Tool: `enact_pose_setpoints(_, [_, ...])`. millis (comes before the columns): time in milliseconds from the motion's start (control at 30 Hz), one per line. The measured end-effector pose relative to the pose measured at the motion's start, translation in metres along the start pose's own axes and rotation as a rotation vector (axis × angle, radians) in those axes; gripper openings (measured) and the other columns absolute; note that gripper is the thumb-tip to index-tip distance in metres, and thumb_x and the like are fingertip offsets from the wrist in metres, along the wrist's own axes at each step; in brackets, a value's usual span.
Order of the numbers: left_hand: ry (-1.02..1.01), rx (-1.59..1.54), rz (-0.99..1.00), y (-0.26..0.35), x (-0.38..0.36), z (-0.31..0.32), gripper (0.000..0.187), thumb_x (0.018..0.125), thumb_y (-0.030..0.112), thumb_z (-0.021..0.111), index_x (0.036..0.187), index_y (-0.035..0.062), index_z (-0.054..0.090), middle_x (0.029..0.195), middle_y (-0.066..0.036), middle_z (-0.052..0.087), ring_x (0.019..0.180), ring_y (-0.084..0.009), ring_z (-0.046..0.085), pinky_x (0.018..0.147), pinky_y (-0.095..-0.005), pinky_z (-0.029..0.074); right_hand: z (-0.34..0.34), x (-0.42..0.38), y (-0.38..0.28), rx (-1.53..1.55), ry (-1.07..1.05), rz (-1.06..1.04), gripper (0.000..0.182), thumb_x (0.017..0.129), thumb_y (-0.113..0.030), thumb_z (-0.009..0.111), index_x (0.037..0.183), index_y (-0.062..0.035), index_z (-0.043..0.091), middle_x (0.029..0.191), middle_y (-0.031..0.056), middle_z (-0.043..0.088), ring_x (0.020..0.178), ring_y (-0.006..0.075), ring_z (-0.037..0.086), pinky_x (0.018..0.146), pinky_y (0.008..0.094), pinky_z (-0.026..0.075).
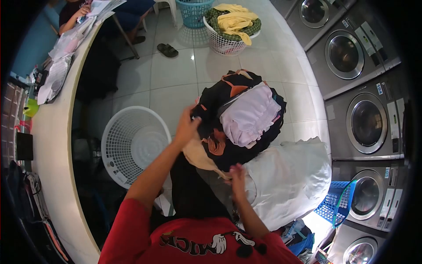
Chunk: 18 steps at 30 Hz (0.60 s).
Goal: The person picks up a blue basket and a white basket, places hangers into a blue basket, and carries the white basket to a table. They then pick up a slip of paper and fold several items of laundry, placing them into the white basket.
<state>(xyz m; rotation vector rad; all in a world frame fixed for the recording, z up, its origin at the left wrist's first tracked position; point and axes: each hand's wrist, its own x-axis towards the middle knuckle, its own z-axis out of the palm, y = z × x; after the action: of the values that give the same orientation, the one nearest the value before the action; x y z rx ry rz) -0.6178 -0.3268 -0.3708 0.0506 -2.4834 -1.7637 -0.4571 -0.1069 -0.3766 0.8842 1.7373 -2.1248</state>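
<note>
I judged the rounded black, orange-trimmed cloth bundle (239, 159) soft, weighty, best scooped underneath; left hand (188, 126) half-curled, right hand (238, 177) blurred, both grips unclear.

Looks like a laundromat or laundry shop, I'm on a white tiled floor. Stacked grey front-loading machines with round glass doors (345, 54) line my right, some with number labels. White plastic basket heaped with yellow and green cloth (232, 33), big white sack (288, 180), long pale counter (52, 145) with papers on my left.
</note>
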Motion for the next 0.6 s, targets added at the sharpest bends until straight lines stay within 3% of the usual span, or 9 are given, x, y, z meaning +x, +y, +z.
enact_pose_setpoints(33, [0.151,0.351,0.108,-0.030,0.016,-0.002,0.057,0.066,0.016,0.064,0.115,0.0007,0.038,0.114,-0.015,0.045,0.105,-0.0266,0.046,0.089,-0.0331,0.037,0.010,0.001,0.010,0.190,0.026,0.280,0.057,0.077,-0.026,0.059,0.122,-0.0107,0.026,0.113,0.0096,0.038,0.086,0.0204,0.051,0.063,0.0342,0.050])
enact_pose_setpoints(67, [0.151,0.338,0.106,-0.053,0.019,0.002,0.057,0.066,0.016,0.064,0.115,0.0007,0.038,0.114,-0.015,0.045,0.105,-0.0266,0.046,0.089,-0.0331,0.037,0.021,0.002,0.007,0.181,0.035,0.275,0.057,0.077,-0.026,0.059,0.122,-0.0107,0.026,0.113,0.0096,0.038,0.086,0.0204,0.051,0.063,0.0342,0.050])
enact_pose_setpoints(133, [0.062,0.508,-0.274,-0.093,0.025,0.014,0.068,0.056,0.018,0.069,0.113,-0.0019,0.038,0.113,-0.019,0.047,0.104,-0.0329,0.046,0.089,-0.0351,0.037,0.038,0.007,-0.006,0.360,0.186,0.253,0.065,0.075,-0.028,0.061,0.123,-0.0132,0.020,0.114,0.0105,0.035,0.088,0.0225,0.050,0.065,0.0385,0.051])
enact_pose_setpoints(167, [0.049,0.494,-0.272,-0.111,0.025,0.016,0.068,0.056,0.018,0.069,0.113,-0.0019,0.038,0.113,-0.019,0.047,0.104,-0.0329,0.046,0.089,-0.0351,0.037,0.038,0.012,-0.005,0.316,0.181,0.259,0.067,0.075,-0.030,0.061,0.123,-0.0139,0.018,0.110,0.0097,0.034,0.092,0.0238,0.048,0.069,0.0421,0.049])
enact_pose_setpoints(233, [-0.152,0.002,-0.464,-0.137,0.026,0.023,0.077,0.049,0.018,0.071,0.114,-0.0037,0.036,0.112,-0.022,0.047,0.101,-0.0377,0.047,0.087,-0.0358,0.038,0.039,0.006,0.008,0.206,0.202,0.204,0.065,0.075,-0.031,0.061,0.122,-0.0140,0.019,0.110,0.0095,0.034,0.093,0.0237,0.048,0.072,0.0436,0.047])
enact_pose_setpoints(333, [-0.234,0.032,-0.504,-0.134,0.024,0.018,0.073,0.051,0.020,0.069,0.113,-0.0023,0.036,0.110,-0.022,0.049,0.099,-0.0388,0.048,0.085,-0.0359,0.039,0.042,-0.005,0.021,0.126,0.189,0.250,0.066,0.075,-0.033,0.061,0.123,-0.0135,0.019,0.120,0.0093,0.030,0.098,0.0243,0.046,0.080,0.0472,0.042])
enact_pose_setpoints(400, [-0.263,0.103,-0.533,-0.113,0.025,0.010,0.070,0.054,0.022,0.068,0.112,-0.0013,0.037,0.108,-0.022,0.049,0.098,-0.0384,0.049,0.084,-0.0371,0.039,0.047,-0.007,0.022,0.307,0.120,0.525,0.055,0.078,-0.030,0.058,0.121,-0.0130,0.026,0.121,0.0094,0.035,0.102,0.0245,0.045,0.081,0.0479,0.042])
enact_pose_setpoints(533, [-0.229,0.367,-0.515,-0.108,0.019,0.017,0.061,0.061,0.029,0.063,0.109,0.0012,0.039,0.104,-0.022,0.050,0.096,-0.0385,0.049,0.082,-0.0420,0.039,0.052,0.037,0.037,0.556,0.023,0.412,0.043,0.081,-0.027,0.054,0.116,-0.0131,0.034,0.114,0.0096,0.043,0.104,0.0258,0.045,0.084,0.0469,0.041])
enact_pose_setpoints(600, [-0.208,0.372,-0.549,-0.103,0.011,0.018,0.060,0.062,0.029,0.062,0.111,0.0013,0.038,0.105,-0.023,0.049,0.096,-0.0395,0.049,0.082,-0.0432,0.039,0.058,0.045,0.045,0.537,0.155,0.380,0.034,0.084,-0.023,0.050,0.113,-0.0115,0.038,0.108,0.0093,0.048,0.101,0.0251,0.047,0.085,0.0449,0.041])
